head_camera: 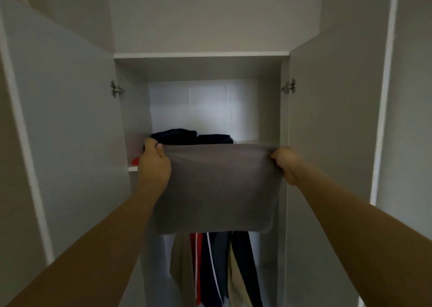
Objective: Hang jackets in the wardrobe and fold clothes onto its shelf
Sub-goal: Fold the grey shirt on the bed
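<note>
Grip: both hands, left hand and right hand, pinch folded grey garment; no writing.

Folded grey garment held flat before shelf; dark folded clothes there.

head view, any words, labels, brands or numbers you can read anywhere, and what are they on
None: no readable text shows anywhere in this view.
The grey folded garment, held up by the left hand and right hand, shows plain fabric with no print or tag.
The dark folded clothes on the shelf show no label.
The hanging jackets show only stripes, no lettering.
The wardrobe doors are blank.
</note>
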{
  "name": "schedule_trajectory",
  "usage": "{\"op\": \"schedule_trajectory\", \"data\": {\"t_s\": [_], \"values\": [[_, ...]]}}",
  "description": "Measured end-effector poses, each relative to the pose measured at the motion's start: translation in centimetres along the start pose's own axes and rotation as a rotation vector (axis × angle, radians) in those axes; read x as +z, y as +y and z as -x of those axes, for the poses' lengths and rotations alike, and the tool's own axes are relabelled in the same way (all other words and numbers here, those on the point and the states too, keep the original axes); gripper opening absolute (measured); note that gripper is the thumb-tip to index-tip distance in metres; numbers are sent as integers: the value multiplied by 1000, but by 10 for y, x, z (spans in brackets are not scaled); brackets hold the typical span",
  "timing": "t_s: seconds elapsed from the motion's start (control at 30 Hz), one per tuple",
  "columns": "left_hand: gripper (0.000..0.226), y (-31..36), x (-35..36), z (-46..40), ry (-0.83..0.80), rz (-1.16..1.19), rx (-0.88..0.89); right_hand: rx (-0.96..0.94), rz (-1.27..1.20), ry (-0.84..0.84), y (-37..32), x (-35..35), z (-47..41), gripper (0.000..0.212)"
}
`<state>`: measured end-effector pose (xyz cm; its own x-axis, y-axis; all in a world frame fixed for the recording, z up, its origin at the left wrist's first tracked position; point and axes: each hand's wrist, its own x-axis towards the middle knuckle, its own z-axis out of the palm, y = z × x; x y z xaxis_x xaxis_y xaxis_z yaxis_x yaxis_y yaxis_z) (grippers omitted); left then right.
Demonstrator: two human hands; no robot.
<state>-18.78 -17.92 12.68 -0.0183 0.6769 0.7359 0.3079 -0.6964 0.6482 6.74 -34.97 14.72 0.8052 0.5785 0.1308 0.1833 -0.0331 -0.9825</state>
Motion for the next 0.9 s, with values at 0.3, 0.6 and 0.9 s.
{"op": "schedule_trajectory", "data": {"t_s": [0.3,0.6,0.9], "values": [[12,-14,161,-134,-25,46,6,-192,-31,243,-37,48,-203,38],[28,-91,328,-263,-215,-82,-156,-277,412,352,-25,115,-385,54],[31,-230,468,-243,-553,-643,-15,-63,875,104,108,182,-519,32]]}}
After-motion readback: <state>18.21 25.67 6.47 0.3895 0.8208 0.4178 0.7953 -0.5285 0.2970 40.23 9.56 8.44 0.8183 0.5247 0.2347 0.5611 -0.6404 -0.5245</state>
